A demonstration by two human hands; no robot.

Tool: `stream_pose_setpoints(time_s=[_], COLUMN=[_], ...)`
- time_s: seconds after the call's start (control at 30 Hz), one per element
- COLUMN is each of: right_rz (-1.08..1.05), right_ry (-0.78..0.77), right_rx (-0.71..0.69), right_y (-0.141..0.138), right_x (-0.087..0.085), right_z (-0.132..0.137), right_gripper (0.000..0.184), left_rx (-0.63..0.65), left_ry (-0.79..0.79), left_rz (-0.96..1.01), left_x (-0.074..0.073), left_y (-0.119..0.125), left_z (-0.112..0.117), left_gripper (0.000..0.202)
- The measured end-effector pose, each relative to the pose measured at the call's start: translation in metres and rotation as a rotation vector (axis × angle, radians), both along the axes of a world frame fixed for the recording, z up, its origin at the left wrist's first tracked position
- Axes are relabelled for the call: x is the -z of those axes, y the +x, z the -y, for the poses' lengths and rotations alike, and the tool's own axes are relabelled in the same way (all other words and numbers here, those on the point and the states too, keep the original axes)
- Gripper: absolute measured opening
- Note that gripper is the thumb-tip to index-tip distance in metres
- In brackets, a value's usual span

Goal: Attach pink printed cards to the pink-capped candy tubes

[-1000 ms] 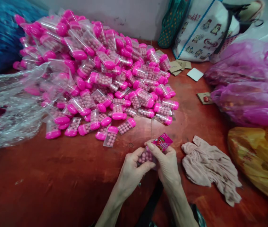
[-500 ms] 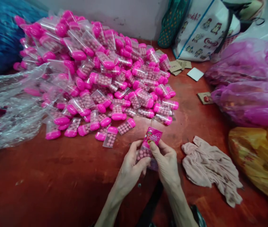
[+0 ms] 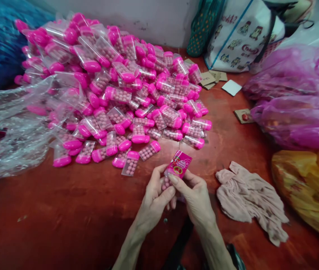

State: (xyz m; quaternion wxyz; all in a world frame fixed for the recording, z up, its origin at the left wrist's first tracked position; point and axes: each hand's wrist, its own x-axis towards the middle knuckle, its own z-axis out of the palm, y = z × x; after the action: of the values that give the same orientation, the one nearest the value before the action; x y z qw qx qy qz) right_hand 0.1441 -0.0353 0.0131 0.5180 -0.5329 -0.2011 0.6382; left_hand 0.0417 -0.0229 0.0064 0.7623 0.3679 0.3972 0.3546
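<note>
Close in front of me, my left hand [image 3: 158,191] is closed around a small clear candy container, its pink candy balls [image 3: 166,182] showing between the fingers. A printed pink label [image 3: 179,164] covers the container's far end. My right hand [image 3: 194,191] pinches the label's near edge, thumb on top and fingers behind. The container's lower end is hidden by my hands. Just beyond them lies a heap of similar clear candy containers with bright pink caps [image 3: 117,93]. The nearest loose container [image 3: 130,165] rests on the red floor, apart from my hands.
Crumpled clear plastic [image 3: 15,127] overlaps the heap's left side, with a blue bag [image 3: 2,45] behind it. A pinkish cloth [image 3: 250,195] lies to the right, beside a yellow bag [image 3: 302,187]. Pink plastic bags [image 3: 294,108] and a printed white bag [image 3: 239,41] stand farther back.
The label now reaches lower over the container, covering more of the candy balls. My right thumb has slid down and left, from the label's middle to its near edge.
</note>
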Motion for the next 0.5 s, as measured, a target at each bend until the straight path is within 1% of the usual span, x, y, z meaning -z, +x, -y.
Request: stream_pose_setpoints(time_s=[0.07,0.17,0.23,0.37,0.43,0.5], right_rz=[0.01,0.124,0.212,0.442,0.538,0.638], right_ry=[-0.011,-0.024,-0.035,0.0,0.036,0.091], right_rx=[-0.029,-0.08,-0.114,-0.15,-0.202,-0.282], right_y=[0.003,0.004,0.005,0.011,0.014,0.015], right_x=[0.0,0.0,-0.001,-0.008,-0.013,-0.015], right_z=[-0.001,0.0,0.0,0.0,-0.001,-0.003], right_gripper=[0.021,0.02,0.021,0.017,0.013,0.011], left_rx=[0.037,0.085,0.098,0.061,0.044,-0.005], left_ry=[-0.007,-0.024,-0.04,-0.09,-0.11,-0.124], left_rz=[0.002,-0.03,-0.016,0.041,0.079,0.101], left_x=[0.0,-0.001,-0.002,0.001,0.004,0.006], left_y=[-0.001,-0.001,-0.004,-0.018,-0.026,-0.029], left_z=[0.001,0.002,0.002,-0.003,-0.006,-0.007], left_gripper=[0.043,0.044,0.044,0.043,0.038,0.035])
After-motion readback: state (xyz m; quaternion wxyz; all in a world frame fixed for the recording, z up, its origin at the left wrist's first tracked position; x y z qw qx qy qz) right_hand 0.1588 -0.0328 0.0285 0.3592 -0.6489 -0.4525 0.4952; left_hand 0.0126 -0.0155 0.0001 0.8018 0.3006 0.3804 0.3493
